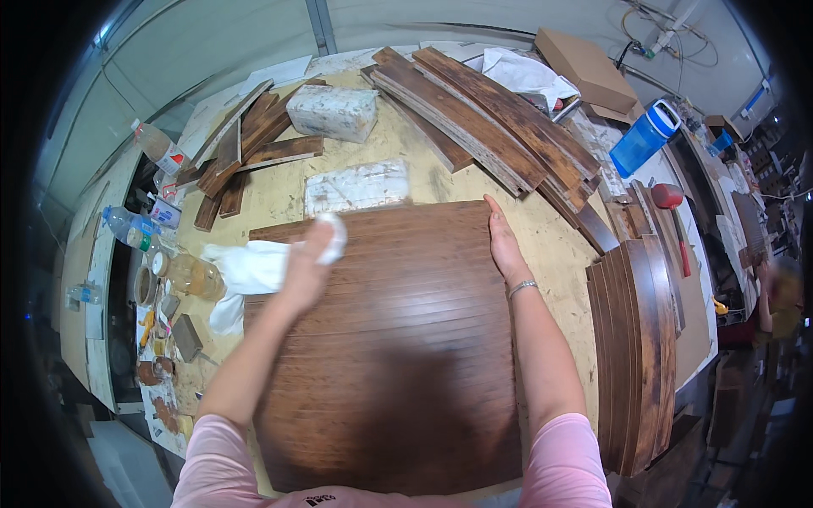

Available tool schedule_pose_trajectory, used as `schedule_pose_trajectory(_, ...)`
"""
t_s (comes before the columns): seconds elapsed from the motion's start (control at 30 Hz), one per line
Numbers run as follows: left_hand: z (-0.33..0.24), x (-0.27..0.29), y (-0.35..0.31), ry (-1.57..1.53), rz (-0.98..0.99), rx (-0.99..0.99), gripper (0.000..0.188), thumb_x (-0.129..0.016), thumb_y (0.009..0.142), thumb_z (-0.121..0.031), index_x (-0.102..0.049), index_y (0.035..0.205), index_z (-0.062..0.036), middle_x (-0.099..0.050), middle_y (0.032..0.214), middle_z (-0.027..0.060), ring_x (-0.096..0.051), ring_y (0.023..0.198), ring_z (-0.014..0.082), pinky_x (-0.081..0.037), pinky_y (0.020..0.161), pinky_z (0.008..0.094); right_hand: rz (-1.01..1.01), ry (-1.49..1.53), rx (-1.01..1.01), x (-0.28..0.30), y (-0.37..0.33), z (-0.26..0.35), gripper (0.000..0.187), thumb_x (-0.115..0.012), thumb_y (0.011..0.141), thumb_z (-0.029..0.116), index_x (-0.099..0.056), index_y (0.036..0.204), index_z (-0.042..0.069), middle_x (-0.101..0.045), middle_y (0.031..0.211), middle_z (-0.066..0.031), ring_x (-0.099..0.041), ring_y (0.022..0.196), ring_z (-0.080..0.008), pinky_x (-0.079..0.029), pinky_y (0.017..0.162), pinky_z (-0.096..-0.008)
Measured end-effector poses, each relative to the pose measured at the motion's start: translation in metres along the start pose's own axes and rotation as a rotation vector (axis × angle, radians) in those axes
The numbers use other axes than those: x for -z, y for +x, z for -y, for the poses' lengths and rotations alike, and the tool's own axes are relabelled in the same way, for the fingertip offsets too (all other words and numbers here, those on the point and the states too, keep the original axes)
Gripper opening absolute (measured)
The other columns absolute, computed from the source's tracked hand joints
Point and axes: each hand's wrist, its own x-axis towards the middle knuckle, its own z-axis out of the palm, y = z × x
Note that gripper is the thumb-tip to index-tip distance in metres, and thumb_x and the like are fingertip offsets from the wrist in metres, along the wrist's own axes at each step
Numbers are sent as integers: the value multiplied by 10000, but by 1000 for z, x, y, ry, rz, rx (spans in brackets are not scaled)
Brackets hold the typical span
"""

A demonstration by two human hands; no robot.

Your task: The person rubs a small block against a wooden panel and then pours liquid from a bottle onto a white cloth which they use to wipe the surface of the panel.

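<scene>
A wide row of dark brown wooden planks (398,313) lies side by side in front of me, its surface glossy. My left hand (306,267), a little blurred, is closed on a wadded white cloth (334,237) near the far left corner of the planks. Beside that hand, a larger white cloth (258,269) is spread at the planks' left edge. My right hand (505,245) rests along the far right edge of the planks with its fingers stretched out. Just beyond the far edge sits a white wrapped block (356,186).
Loose brown boards (487,118) are piled at the back right, others (246,140) at the back left. A stack of planks (631,356) stands at right, near a blue bottle (645,138). Plastic bottles and a jar of amber liquid (196,275) line the left side.
</scene>
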Motion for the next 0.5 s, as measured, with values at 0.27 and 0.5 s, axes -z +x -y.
schedule_pose_trajectory(0.27, -150, -113, 49, -1, 335, -483, 617, -555, 853, -57, -465, 1463, -88, -409, 1563, 86, -339, 1470, 231, -251, 1196, 500, -63, 63, -28, -1, 14, -21, 460, -326, 1089, 279, -480, 1444, 30, -499, 1472, -157, -430, 1392, -257, -294, 1166, -328)
schedule_pose_trajectory(0.5, -86, -35, -18, 94, 331, -241, 621, -583, 810, 12, -507, 1422, -60, -440, 1540, 100, -355, 1464, 244, -303, 1175, 491, -121, -15, -15, 9, 6, -21, 477, -321, 1089, 282, -476, 1427, -17, -513, 1456, -168, -449, 1377, -242, -308, 1155, -319)
